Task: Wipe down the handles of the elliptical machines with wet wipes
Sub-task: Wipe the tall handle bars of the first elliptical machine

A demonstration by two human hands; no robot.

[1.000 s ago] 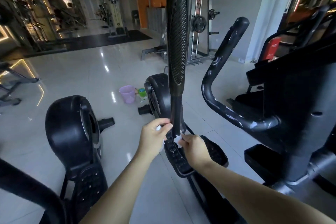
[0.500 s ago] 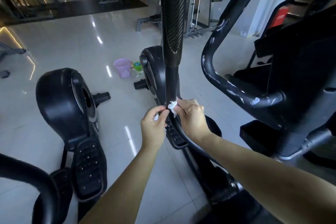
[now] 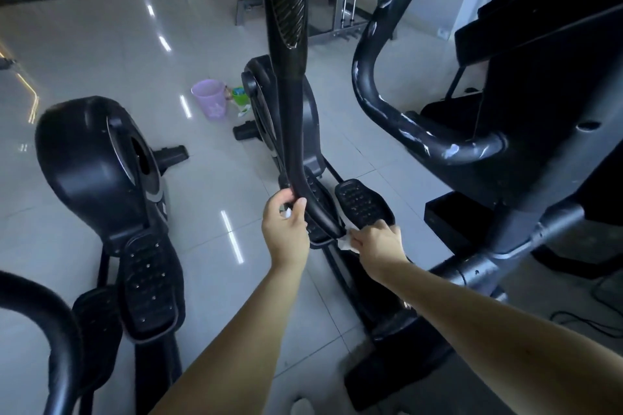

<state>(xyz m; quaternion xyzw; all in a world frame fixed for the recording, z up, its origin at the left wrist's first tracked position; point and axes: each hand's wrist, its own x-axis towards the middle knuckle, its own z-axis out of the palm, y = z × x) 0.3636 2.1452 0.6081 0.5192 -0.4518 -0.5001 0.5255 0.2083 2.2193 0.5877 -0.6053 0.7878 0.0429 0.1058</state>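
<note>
Left hand (image 3: pixel 285 232) grips the lower bend of the black handle bar (image 3: pixel 293 131), fingers curled round it, a scrap of white wipe (image 3: pixel 288 212) showing inside the grasp. Right hand (image 3: pixel 377 241) sits just to the right and a little nearer, pinching a second wad of wet wipe (image 3: pixel 347 241) against the bottom end of the same bar, beside the foot pedal (image 3: pixel 362 204). Both forearms reach forward from the near edge, the left nearly straight, the right slanting in from the near right.

Progress, as a judgement: work is at the lowest stretch of this bar; whether the ribbed upper grip is already wiped cannot be told. The curved handle (image 3: pixel 397 118) further right shows pale scuffs or smears, so probably still to do, as does the second elliptical (image 3: pixel 97 172) on the left. A purple bucket (image 3: pixel 210 99) stands on the tiled floor (image 3: pixel 101 54) beyond.
</note>
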